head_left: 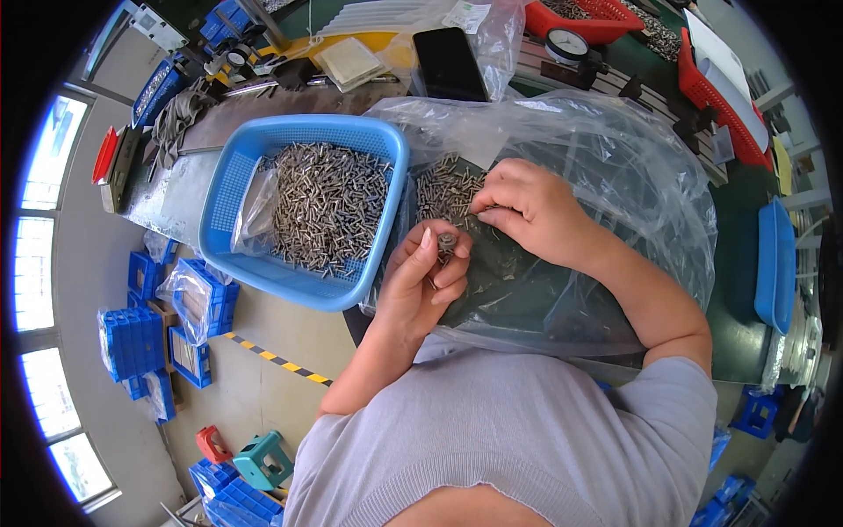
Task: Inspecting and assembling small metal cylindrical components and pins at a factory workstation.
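Observation:
My left hand (423, 270) is curled around several small metal pins, and their ends show between thumb and fingers. Close beside it, my right hand (534, 211) has thumb and fingertips pinched together at the edge of a pile of metal pins (446, 189); what they hold is hidden. The pile lies on a clear plastic sheet (606, 184) spread over the green tabletop. To the left stands a blue plastic basket (213, 215), filled with many more such pins and a clear plastic bag (256, 215) against its left side.
A black phone (450, 65) lies on the plastic behind the pile. A dial gauge (567, 46) on a metal rail stands far right, near red baskets (724, 105). A blue tray (774, 263) sits at the right edge. Blue crates (136, 351) and a green stool (263, 460) are on the floor.

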Tool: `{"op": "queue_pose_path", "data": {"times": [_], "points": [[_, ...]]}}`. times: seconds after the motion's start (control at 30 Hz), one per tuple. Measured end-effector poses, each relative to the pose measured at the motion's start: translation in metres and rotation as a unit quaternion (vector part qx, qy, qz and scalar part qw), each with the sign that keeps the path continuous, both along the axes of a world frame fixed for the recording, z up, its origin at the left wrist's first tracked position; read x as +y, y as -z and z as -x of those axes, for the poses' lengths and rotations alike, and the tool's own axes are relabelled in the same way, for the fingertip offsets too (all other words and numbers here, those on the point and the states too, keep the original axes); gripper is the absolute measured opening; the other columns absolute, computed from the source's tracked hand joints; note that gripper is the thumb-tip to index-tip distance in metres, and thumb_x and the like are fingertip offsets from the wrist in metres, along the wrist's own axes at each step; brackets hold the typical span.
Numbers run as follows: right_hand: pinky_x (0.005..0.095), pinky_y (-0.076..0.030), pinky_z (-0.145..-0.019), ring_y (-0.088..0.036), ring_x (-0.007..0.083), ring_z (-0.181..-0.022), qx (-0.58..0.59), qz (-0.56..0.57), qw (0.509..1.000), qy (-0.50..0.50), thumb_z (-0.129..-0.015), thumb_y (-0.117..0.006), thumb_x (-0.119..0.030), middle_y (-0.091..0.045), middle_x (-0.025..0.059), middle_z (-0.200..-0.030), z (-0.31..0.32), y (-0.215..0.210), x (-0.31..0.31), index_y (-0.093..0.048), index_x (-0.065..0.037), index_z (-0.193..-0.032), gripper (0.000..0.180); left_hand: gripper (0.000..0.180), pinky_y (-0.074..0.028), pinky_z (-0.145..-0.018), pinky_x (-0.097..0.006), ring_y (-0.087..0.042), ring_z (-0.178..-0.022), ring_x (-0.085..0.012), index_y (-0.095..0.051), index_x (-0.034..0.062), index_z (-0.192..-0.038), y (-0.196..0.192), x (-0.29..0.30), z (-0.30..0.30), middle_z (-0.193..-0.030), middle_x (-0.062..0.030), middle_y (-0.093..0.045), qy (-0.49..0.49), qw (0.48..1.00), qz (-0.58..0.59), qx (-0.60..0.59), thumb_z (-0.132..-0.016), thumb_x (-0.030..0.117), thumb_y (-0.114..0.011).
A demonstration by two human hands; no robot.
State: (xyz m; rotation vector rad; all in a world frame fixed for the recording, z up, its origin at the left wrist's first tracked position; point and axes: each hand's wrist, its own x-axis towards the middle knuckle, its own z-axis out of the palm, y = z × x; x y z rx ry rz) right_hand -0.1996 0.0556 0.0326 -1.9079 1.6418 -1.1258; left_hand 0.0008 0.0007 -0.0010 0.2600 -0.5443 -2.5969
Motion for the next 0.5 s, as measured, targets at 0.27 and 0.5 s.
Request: {"op": "queue_pose_path", "data": {"times": [0.27,0.5], "points": [[0.037,-0.047,-0.07,-0.055,0.0248,-0.082,0.146,0.064,0.987,-0.032,-0.067,-0.071,-0.005,-0.055,0.0052,-0.086,-0.003,0.011,-0.007,-0.065,-0.009,-0.083,0.018,0.023,-0.03,-0.047,-0.016,-0.036,-0.06,-0.0065,-0.053,0.0066,-0.108,0.0,-0.001,0.0,-0.095,-0.0101,-0.05,0.006,1.0,0.0,0.005,-0.099,0.026,-0.044],[0.0362,-0.046,-0.068,-0.054,0.0244,-0.08,0.165,0.098,0.981,-0.036,-0.069,-0.07,-0.007,-0.055,0.0058,-0.085,0.0,0.01,-0.007,-0.06,-0.005,-0.079,0.015,0.02,-0.03,-0.047,-0.017,-0.036,-0.06,-0.0063,-0.053,0.0068,-0.109,-0.002,-0.001,0.0,-0.095,-0.0102,-0.051,0.002,1.0,0.004,-0.002,-0.098,0.023,-0.048]]}}
